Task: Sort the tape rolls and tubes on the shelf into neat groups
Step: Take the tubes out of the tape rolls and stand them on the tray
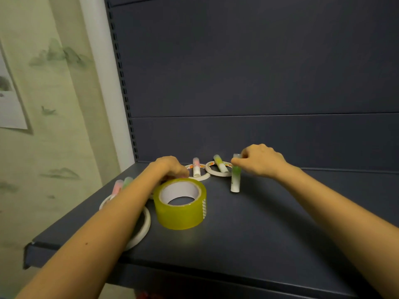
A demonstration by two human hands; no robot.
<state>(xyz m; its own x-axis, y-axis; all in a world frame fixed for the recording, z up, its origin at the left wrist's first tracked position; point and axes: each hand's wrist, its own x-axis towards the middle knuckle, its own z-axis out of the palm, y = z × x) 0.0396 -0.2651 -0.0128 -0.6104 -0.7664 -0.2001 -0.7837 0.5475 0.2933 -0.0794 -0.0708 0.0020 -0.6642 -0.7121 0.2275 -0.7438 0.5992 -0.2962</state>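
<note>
An upright green tube [235, 176] is pinched at its top by the right hand [260, 161], while the yellow tape roll [180, 203] just below the left hand [170, 168] is touched, that grasp unclear.

Yellow tape roll [180, 203]: I see it wide, glossy, flat on the shelf [259, 223], white core facing up.
Thin white rolls: two at back [199, 176] [218, 172], flat, side by side; two at left [141, 230] [105, 201], partly hidden.
Green tube [235, 180]: upright, top pinched by my right hand [259, 160].
Pink-capped tube [196, 167], green-capped tube [220, 166]: each lying across a back roll.
Left tubes [122, 184]: pink and green, blurred.
</note>
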